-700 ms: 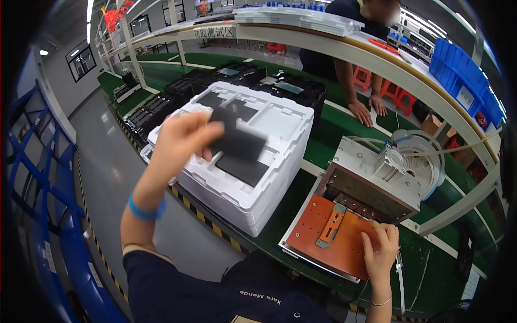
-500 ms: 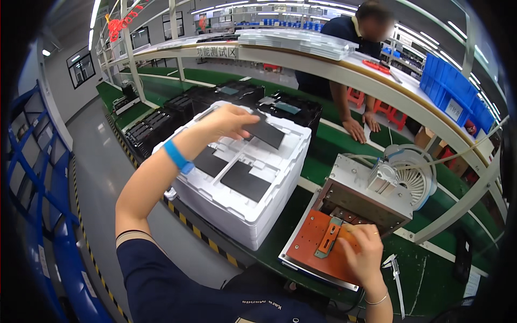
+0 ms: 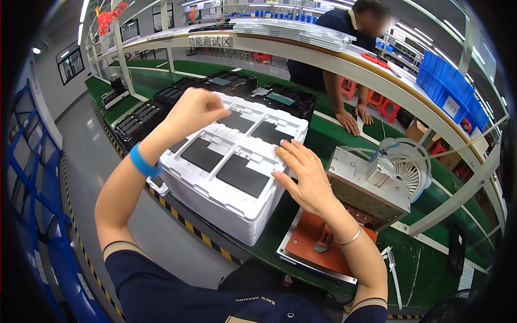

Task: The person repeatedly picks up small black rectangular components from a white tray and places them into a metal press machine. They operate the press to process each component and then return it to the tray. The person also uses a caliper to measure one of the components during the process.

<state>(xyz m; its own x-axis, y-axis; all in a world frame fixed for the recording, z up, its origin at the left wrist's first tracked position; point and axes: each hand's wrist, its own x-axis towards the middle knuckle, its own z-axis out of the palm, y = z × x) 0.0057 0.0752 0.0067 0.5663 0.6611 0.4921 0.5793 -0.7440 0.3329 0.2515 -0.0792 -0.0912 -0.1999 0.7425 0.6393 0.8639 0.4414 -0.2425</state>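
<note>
A stack of white foam trays (image 3: 237,207) stands in front of me, with flat black panels (image 3: 243,175) lying in the top tray's compartments. My left hand (image 3: 195,112), a blue band at its wrist, is over the tray's far left side. Its fingers are curled in, and whatever they may hold is hidden. At the tray's right edge is my right hand (image 3: 306,175), fingers spread and fingertips at the rim, holding nothing. Under my right forearm sits an orange-red fixture plate (image 3: 307,242) bearing a small part (image 3: 323,239), partly covered by the arm.
A metal press unit (image 3: 369,177) stands behind the fixture, with a white fan (image 3: 406,169) beside it. Calipers (image 3: 393,274) lie at the right. Black trays (image 3: 280,97) stand behind the foam stack. A co-worker's hands (image 3: 355,119) rest across the bench. A shelf beam (image 3: 301,56) crosses above.
My left hand has let go of a black panel, which now lies in the tray, and moved left. My right hand has gone from the fixture to the tray's right edge.
</note>
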